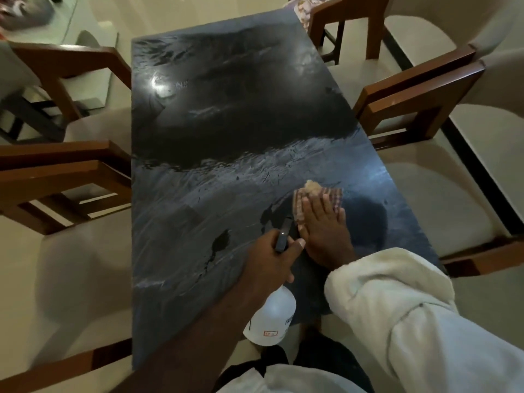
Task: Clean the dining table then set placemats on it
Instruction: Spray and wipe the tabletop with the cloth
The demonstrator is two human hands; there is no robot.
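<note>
A dark glossy dining table (215,114) runs away from me, streaked with wet smears across its near half. My right hand (323,225) lies flat with straight fingers on a checked cloth (317,194), pressing it to the tabletop near the right edge. My left hand (269,259) grips the black trigger head of a white spray bottle (270,319), which hangs tilted over the near part of the table, its nozzle pointing toward the cloth. No placemats are in view.
Wooden armchairs with pale cushions stand around the table: two on the left (65,177), two on the right (425,89) and one at the far end (351,21). A pale tiled floor lies beyond.
</note>
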